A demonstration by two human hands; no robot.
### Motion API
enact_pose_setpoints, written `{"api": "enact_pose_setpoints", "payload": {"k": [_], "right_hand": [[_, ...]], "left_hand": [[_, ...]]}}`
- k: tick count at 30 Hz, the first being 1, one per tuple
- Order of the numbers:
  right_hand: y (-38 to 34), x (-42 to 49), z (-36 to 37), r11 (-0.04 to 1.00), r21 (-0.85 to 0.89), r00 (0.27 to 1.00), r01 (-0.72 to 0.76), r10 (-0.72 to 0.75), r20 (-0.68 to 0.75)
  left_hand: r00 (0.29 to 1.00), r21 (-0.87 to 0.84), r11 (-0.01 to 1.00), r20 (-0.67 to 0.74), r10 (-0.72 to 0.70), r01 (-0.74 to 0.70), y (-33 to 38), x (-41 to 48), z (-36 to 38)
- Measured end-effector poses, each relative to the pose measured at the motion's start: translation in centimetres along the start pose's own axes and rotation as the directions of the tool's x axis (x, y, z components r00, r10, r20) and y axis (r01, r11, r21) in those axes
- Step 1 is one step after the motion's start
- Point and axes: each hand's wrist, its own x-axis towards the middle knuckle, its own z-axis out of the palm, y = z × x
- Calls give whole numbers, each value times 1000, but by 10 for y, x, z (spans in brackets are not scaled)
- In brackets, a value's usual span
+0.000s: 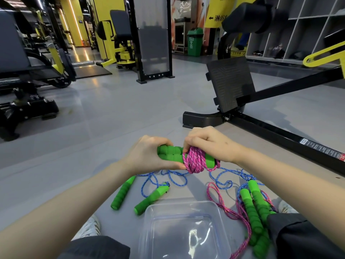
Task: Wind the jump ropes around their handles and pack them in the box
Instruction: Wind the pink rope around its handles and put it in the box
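The left hand [149, 155] grips one end of a pair of green handles [170, 153] held side by side above the floor [112, 113]. The right hand [207, 144] closes over the other end, fingers [188, 143] pinching the pink rope [194, 160] coiled in many turns around the handles.

Below, on the floor, lies a loose blue rope [173, 177] with two green handles [123, 193] apart from each other. To the right, more green handles [257, 206] lie tangled with pink and blue cord [231, 212]. The clear box [149, 217] sits nearest the person, between the knees, with nothing visible in it.

Writing: a white label [321, 149] with red and black print on the black machine frame [270, 131] is too small to read. A yellow banner [216, 14] carries an arrow and blurred characters. A green bin [195, 42] bears white markings, unreadable.
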Motion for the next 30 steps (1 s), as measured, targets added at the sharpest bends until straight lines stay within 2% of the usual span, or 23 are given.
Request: {"api": "enact_pose_setpoints", "payload": {"k": [4, 9, 17, 26, 30], "right_hand": [[1, -1, 5, 999, 5, 999, 35, -35, -42], [1, 0, 4, 997, 76, 999, 16, -13, -44], [8, -3, 9, 999, 40, 1000, 26, -26, 3], [11, -1, 14, 997, 60, 997, -47, 42, 71], [11, -7, 13, 969, 196, 987, -148, 132, 95]], "left_hand": [[992, -26, 997, 105, -69, 73, 1, -6, -2], [992, -48, 996, 108, -70, 76, 0, -8, -5], [992, -63, 994, 90, -85, 91, 5, -7, -2], [991, 2, 1000, 130, 5, -5, 12, -5, 0], [991, 34, 999, 135, -3, -1, 2, -9, -1]]}}
